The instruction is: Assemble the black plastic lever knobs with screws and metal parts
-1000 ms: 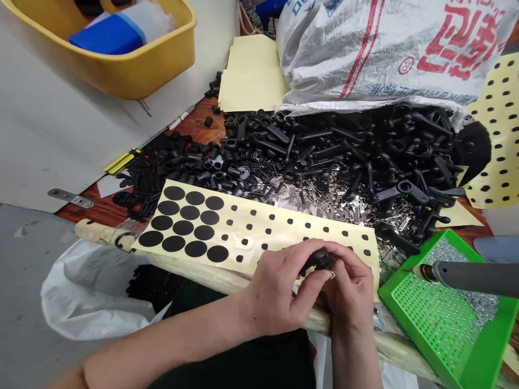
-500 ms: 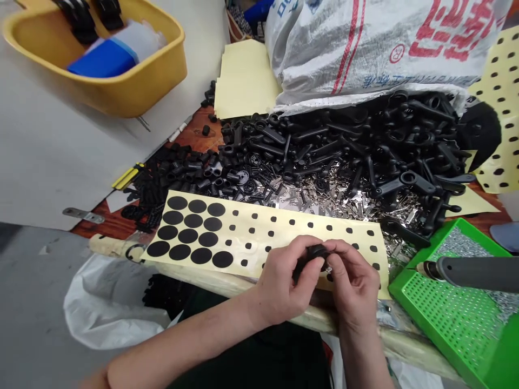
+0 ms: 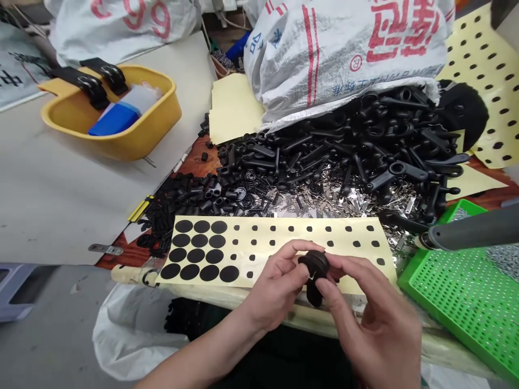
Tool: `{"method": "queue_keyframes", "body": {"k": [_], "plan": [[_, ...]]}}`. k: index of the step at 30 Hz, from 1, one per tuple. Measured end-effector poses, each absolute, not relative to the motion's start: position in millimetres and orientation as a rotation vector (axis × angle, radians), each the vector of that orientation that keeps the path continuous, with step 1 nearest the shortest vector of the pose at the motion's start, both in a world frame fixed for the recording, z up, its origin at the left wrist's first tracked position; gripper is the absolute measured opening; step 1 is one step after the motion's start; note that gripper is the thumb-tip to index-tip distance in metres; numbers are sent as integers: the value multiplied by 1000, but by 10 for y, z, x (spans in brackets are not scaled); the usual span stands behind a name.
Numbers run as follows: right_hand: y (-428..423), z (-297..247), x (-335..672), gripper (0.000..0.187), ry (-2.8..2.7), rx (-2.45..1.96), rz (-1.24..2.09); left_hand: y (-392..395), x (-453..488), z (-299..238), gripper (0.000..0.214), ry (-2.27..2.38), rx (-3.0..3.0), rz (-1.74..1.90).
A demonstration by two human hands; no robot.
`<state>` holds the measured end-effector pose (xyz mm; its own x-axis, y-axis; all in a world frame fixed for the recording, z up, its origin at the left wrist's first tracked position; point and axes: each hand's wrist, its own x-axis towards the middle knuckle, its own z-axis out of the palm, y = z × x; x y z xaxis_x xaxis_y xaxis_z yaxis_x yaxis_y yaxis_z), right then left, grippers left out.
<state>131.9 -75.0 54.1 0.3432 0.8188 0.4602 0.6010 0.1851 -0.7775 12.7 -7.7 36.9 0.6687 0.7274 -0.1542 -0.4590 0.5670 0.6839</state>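
Observation:
A small black plastic part (image 3: pixel 317 265) with a round head and a short stem pointing down is held between both hands, above the near edge of the sticker sheet. My left hand (image 3: pixel 272 289) pinches its left side between thumb and fingers. From the right, my right hand (image 3: pixel 375 310) grips the same part, thumb low and fingertips at the top. A tiny shiny bit of metal shows beside the left thumb. Under and behind the hands lies the yellow sticker sheet (image 3: pixel 292 251), with black round stickers at its left and rows of small dark marks.
Black crank-shaped plastic handles (image 3: pixel 308 143) are heaped before a white woven sack (image 3: pixel 344 48). Small metal pieces (image 3: pixel 332 197) lie in front of them. At right, a screwdriver-like grey tool (image 3: pixel 474 227) overhangs a green perforated basket (image 3: pixel 458 275). A yellow bin (image 3: pixel 162 127) hangs at left.
The camera view has shifted, so the bench scene sits differently. Both hands still hold the black part, which is now turned with its stem visible. My right hand's fingers are more stretched out.

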Motion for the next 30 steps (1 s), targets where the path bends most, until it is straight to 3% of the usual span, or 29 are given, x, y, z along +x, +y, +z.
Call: {"method": "queue_keyframes", "body": {"k": [7, 13, 17, 22, 30], "plan": [[-813, 529, 1345, 21, -1288, -1556, 158, -131, 218, 343, 34, 580, 716, 690], [-850, 467, 1433, 16, -779, -1372, 834, -200, 318, 320, 40, 500, 819, 583], [-881, 430, 1491, 18, -652, -1294, 985, -249, 417, 282, 32, 532, 829, 609], [-976, 458, 1501, 20, -788, -1398, 782, -175, 449, 231, 29, 388, 620, 544], [-1030, 509, 1424, 30, -1196, -1539, 150, -147, 414, 236, 40, 314, 521, 495]]}}
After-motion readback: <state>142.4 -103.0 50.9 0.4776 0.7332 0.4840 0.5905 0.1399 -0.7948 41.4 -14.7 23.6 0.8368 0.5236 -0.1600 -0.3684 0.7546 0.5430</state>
